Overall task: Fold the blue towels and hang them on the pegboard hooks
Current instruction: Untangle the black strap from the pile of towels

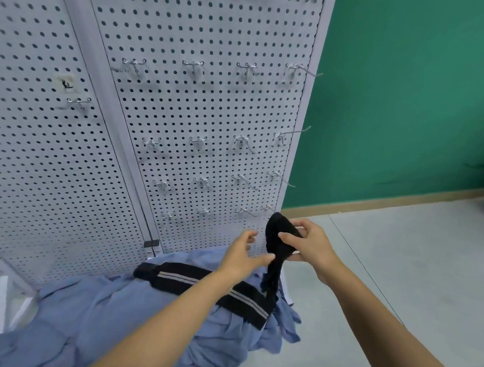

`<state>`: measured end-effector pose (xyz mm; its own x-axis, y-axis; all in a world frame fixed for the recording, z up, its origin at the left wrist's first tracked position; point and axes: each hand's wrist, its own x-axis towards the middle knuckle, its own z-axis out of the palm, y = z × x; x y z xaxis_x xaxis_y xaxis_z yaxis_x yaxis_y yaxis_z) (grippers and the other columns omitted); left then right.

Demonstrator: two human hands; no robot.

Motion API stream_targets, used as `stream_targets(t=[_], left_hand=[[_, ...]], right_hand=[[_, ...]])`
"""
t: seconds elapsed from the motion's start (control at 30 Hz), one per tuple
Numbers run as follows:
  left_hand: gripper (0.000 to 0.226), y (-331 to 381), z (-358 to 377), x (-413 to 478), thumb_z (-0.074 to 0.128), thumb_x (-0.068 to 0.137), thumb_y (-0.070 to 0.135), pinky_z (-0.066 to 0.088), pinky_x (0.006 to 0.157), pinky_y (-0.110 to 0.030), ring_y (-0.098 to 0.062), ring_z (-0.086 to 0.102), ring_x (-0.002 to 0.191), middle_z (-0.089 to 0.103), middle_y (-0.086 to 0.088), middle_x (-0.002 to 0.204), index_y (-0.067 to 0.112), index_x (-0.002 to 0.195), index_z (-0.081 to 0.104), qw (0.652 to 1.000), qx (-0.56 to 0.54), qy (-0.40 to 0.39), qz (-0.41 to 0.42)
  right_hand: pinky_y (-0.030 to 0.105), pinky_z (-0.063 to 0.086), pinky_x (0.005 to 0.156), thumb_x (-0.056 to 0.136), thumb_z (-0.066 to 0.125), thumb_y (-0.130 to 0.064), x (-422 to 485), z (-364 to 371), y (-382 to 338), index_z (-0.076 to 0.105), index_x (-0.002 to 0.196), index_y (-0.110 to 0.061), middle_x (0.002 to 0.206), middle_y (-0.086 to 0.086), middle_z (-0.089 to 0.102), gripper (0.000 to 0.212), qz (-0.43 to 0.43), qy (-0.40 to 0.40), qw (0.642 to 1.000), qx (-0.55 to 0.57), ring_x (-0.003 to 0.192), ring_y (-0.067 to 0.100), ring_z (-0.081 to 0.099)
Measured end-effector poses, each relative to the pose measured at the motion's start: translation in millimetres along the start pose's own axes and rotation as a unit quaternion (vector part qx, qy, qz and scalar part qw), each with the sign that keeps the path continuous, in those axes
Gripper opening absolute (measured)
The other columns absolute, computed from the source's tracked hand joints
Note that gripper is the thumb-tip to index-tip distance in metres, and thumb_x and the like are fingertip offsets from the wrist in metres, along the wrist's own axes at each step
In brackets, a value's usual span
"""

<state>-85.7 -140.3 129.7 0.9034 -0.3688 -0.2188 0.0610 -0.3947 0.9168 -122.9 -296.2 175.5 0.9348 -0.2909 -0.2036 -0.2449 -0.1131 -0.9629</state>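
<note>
A heap of light blue towels [108,311] lies crumpled on the floor at the foot of the white pegboard [200,110]. Across the heap lies a black striped cloth [200,287]. My right hand [310,244] grips a bunched end of a black cloth [278,242] just in front of the lowest row of hooks [244,211]; the rest of it hangs down to the heap. My left hand [243,254] is beside it with fingers spread, its thumb tip touching the black cloth. Several rows of metal hooks on the board are bare.
A second pegboard panel [33,142] stands at the left with one hook [78,101]. A green wall [409,108] with a wooden skirting runs behind at the right. The board's white base frame [2,305] sticks out at the lower left. Pale floor [413,279] spreads to the right.
</note>
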Motion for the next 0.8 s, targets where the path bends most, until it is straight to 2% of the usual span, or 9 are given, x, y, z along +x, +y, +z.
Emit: stream_targets(t=[0.07, 0.17, 0.23, 0.33, 0.47, 0.53, 0.63, 0.7, 0.8], left_hand=[[0.085, -2, 24, 2, 0.079, 0.077, 0.027, 0.034, 0.109, -0.032, -0.015, 0.035, 0.132, 0.037, 0.004, 0.139, 0.019, 0.145, 0.028, 1.000, 0.016, -0.019, 0.013], [0.090, -7, 56, 10, 0.081, 0.074, 0.023, 0.033, 0.098, -0.019, -0.007, 0.037, 0.123, 0.038, 0.013, 0.127, 0.023, 0.145, 0.027, 0.998, 0.021, 0.021, 0.059], [0.077, -13, 69, 17, 0.075, 0.080, 0.015, 0.034, 0.093, -0.016, -0.003, 0.041, 0.114, 0.042, 0.013, 0.123, 0.023, 0.143, 0.033, 0.994, 0.012, 0.079, 0.079], [0.045, -20, 73, 30, 0.057, 0.092, 0.002, 0.040, 0.100, -0.021, -0.012, 0.054, 0.113, 0.056, 0.008, 0.116, 0.015, 0.134, 0.050, 0.985, -0.003, 0.154, 0.083], [0.040, -21, 62, 55, 0.052, 0.092, -0.002, 0.041, 0.096, -0.020, -0.018, 0.059, 0.112, 0.064, -0.001, 0.120, 0.012, 0.130, 0.057, 0.973, 0.038, 0.211, 0.084], [0.038, -17, 59, 71, 0.051, 0.093, 0.001, 0.045, 0.096, -0.025, -0.017, 0.059, 0.107, 0.065, -0.001, 0.117, 0.014, 0.128, 0.058, 0.969, 0.048, 0.225, 0.087], [0.035, -12, 61, 93, 0.050, 0.095, 0.005, 0.047, 0.091, -0.028, -0.017, 0.059, 0.105, 0.064, 0.000, 0.115, 0.016, 0.127, 0.058, 0.963, 0.073, 0.240, 0.101], [0.035, -15, 64, 107, 0.049, 0.095, 0.006, 0.047, 0.092, -0.030, -0.019, 0.058, 0.107, 0.063, 0.000, 0.119, 0.016, 0.129, 0.056, 0.963, 0.097, 0.234, 0.091], [0.041, -24, 66, 124, 0.051, 0.092, 0.001, 0.046, 0.092, -0.034, -0.021, 0.056, 0.111, 0.059, -0.001, 0.123, 0.019, 0.129, 0.054, 0.968, 0.130, 0.207, 0.062]], right_hand=[[0.046, 0.060, 0.070, 0.086, 0.067, -0.004, 8, -6, 3, 0.054, 0.110, -0.004, 0.097, 0.020, 0.068, 0.027, 0.002, 0.014, 1.000, 0.016, 0.080, 0.030, 0.070], [0.039, 0.060, 0.065, 0.087, 0.065, -0.004, 17, -10, 5, 0.052, 0.111, -0.004, 0.100, 0.021, 0.068, 0.027, -0.002, 0.009, 0.999, 0.046, 0.081, 0.029, 0.070], [0.034, 0.059, 0.062, 0.088, 0.065, -0.005, 23, -12, 5, 0.053, 0.111, -0.005, 0.099, 0.019, 0.068, 0.026, -0.004, 0.013, 0.997, 0.078, 0.080, 0.027, 0.070], [0.031, 0.059, 0.063, 0.089, 0.064, -0.007, 39, -20, 7, 0.053, 0.110, -0.006, 0.095, 0.017, 0.069, 0.024, 0.006, 0.019, 0.991, 0.134, 0.076, 0.024, 0.070], [0.035, 0.060, 0.072, 0.089, 0.064, -0.006, 77, -34, 17, 0.052, 0.118, 0.000, 0.106, 0.024, 0.065, 0.031, 0.030, 0.027, 0.976, 0.212, 0.086, 0.029, 0.068], [0.034, 0.060, 0.071, 0.090, 0.063, -0.007, 100, -38, 23, 0.049, 0.124, 0.004, 0.115, 0.027, 0.062, 0.039, 0.034, 0.029, 0.968, 0.246, 0.093, 0.030, 0.066], [0.027, 0.057, 0.066, 0.091, 0.061, -0.009, 134, -42, 34, 0.046, 0.129, 0.007, 0.119, 0.025, 0.060, 0.043, 0.037, 0.028, 0.958, 0.283, 0.093, 0.025, 0.065], [0.024, 0.057, 0.062, 0.093, 0.059, -0.008, 151, -43, 44, 0.046, 0.128, 0.008, 0.115, 0.023, 0.059, 0.041, 0.047, 0.036, 0.960, 0.273, 0.091, 0.023, 0.063], [0.025, 0.058, 0.062, 0.095, 0.055, -0.008, 159, -44, 64, 0.050, 0.122, 0.003, 0.112, 0.023, 0.058, 0.029, 0.089, 0.060, 0.978, 0.178, 0.085, 0.025, 0.062]])
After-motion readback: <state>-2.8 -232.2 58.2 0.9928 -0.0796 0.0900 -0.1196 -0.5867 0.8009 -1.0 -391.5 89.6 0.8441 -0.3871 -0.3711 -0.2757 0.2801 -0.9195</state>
